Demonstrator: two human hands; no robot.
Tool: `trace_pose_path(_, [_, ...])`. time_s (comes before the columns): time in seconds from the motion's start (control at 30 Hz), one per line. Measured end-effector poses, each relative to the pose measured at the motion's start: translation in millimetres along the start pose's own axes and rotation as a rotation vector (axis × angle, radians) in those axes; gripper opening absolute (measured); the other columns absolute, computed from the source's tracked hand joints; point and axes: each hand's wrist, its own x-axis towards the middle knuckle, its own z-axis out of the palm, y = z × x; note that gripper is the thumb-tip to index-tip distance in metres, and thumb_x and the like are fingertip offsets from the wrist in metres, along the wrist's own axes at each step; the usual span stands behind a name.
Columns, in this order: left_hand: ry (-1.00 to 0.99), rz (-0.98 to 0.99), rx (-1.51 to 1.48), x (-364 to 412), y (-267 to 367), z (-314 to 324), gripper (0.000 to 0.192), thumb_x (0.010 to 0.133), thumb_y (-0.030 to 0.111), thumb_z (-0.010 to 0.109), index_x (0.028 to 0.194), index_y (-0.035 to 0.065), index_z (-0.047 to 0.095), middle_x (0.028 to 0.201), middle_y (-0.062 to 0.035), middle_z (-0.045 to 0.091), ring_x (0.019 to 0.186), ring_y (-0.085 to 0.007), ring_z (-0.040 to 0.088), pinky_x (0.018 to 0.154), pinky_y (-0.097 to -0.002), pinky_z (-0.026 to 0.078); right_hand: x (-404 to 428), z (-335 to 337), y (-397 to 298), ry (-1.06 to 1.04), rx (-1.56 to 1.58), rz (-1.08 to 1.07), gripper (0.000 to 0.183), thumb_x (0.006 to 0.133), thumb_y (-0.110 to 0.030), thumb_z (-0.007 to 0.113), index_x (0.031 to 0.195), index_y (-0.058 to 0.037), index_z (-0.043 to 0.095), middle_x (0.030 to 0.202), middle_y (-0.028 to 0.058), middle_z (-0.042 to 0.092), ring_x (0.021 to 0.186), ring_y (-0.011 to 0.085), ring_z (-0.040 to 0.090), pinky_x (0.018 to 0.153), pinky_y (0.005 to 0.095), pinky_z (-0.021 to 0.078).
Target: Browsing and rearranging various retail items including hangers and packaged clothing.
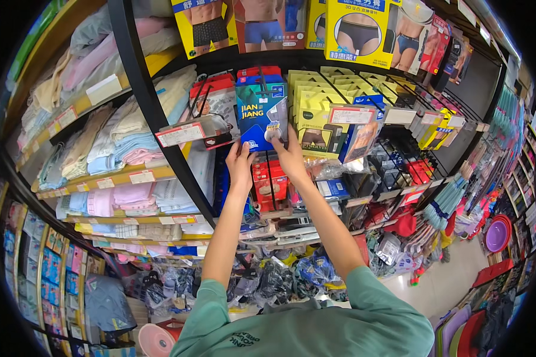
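A blue and teal underwear package (257,111) hangs at a rack hook in front of me, a red-topped package showing behind it. My left hand (241,165) is at its lower left corner, fingers pointing up. At its lower right edge is my right hand (289,154), with the thumb on the package front and the fingers along the side. Both hands hold the package between them. To its left hangs a red and grey package (219,111); to its right hang yellow-green underwear packages (315,120) in several rows.
Folded towels (134,134) fill the shelves at left, behind a black upright post (149,89). Clear price-tag holders (185,134) jut out beside the packages. Large yellow underwear boxes (359,31) stand above. Bagged goods (277,276) lie low down, and tiled floor (442,272) shows at right.
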Motion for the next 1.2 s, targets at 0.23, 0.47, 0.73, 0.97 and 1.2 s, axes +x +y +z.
trace_pose_path(0.23, [0.011,-0.024,-0.007,38,-18,1,0.035,0.103,0.013,0.057,0.135,-0.0026,0.053,0.122,-0.0086,0.061,0.11,-0.0155,0.061,0.099,-0.0345,0.052,-13,11,16,0.006,-0.3,-0.029,0.077,0.091,-0.013,0.068,0.153,0.0062,0.028,0.154,0.0294,0.036,0.146,0.0374,0.033,0.12,0.0402,0.0254])
trace_pose_path(0.47, [0.166,0.129,0.284,0,-16,-1,0.035,0.099,0.004,0.057,0.133,-0.0061,0.058,0.128,-0.0161,0.064,0.12,-0.0209,0.06,0.106,-0.0324,0.045,-41,1,-24,-0.071,-0.152,-0.001,0.071,0.094,-0.019,0.065,0.152,0.0052,0.033,0.159,0.0259,0.031,0.15,0.0341,0.028,0.121,0.0399,0.0229])
trace_pose_path(0.73, [-0.202,0.303,0.287,-140,105,72,0.062,0.109,0.034,0.031,0.158,-0.0034,0.023,0.165,-0.0152,0.025,0.15,-0.0234,0.029,0.119,-0.0349,0.028,-73,9,-106,-0.195,0.165,-0.056,0.062,0.1,-0.017,0.055,0.154,0.002,0.032,0.163,0.0196,0.028,0.154,0.0286,0.02,0.123,0.0379,0.0186])
trace_pose_path(0.97, [-0.352,0.463,0.362,-158,128,82,0.066,0.108,0.039,0.026,0.157,-0.0059,0.021,0.167,-0.0179,0.017,0.155,-0.028,0.014,0.124,-0.0392,0.012,-111,9,-150,-0.333,0.328,-0.011,0.066,0.106,-0.024,0.04,0.158,0.0056,0.013,0.167,0.0191,0.013,0.155,0.0289,0.012,0.124,0.0366,0.0099])
trace_pose_path(1.2, [-0.515,0.538,0.575,-160,176,96,0.062,0.109,0.036,0.03,0.154,-0.0061,0.031,0.166,-0.0189,0.021,0.154,-0.0302,0.017,0.124,-0.04,0.012,-64,-2,-186,-0.302,0.241,-0.217,0.072,0.101,-0.016,0.049,0.159,0.0035,0.012,0.165,0.0226,0.019,0.153,0.0302,0.019,0.123,0.0385,0.0161])
